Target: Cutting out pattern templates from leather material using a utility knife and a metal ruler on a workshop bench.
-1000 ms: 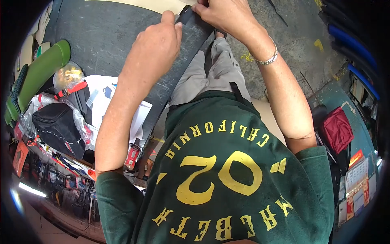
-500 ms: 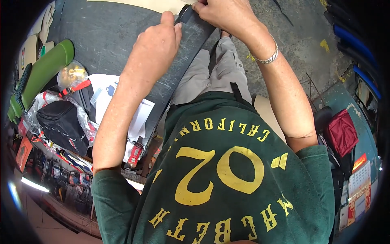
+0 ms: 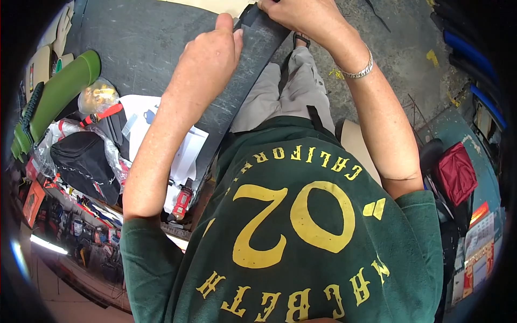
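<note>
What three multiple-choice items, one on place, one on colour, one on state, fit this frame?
1. Where does the green roll lie?
A. left of the left hand
B. right of the right hand
C. across the lap

2. What colour is the bag by the right elbow?
A. blue
B. red
C. white

3. How does the left hand meet the dark strip?
A. hovers clear of it
B. grips its edge, thumb on top
C. lies flat beneath it

Answers: 1 A, the roll sits at the far left of the bench; 2 B, the cloth shows dark red; 3 B, the fingers wrap the strip's left edge.
</note>
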Tool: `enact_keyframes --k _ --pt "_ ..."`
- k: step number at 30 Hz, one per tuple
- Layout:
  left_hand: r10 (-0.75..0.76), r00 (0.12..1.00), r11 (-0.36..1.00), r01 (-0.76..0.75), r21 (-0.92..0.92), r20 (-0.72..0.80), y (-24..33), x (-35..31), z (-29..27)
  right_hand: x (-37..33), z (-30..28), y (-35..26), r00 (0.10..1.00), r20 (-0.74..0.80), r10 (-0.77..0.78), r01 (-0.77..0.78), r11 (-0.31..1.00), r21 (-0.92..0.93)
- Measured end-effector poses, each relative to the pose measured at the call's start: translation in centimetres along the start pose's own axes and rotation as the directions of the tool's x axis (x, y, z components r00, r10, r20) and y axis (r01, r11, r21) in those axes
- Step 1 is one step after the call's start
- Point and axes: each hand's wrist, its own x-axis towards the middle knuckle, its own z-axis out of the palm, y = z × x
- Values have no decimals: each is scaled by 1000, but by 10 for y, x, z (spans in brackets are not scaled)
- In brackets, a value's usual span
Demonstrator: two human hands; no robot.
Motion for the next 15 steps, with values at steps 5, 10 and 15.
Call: enact_keyframes --k 5,10,15 --pt "-35 998 999 35 -14 43 -4 -7 -2 2 1 3 1000 8 -5 5 1000 19" --pt "-18 1000 1000 18 -7 23 -6 -18 1 1 2 2 1000 3 -14 14 999 31" --pt "-25 999 999 26 -19 22 -7 -20 3 4 -1 -2 998 53 29 -30 999 24"
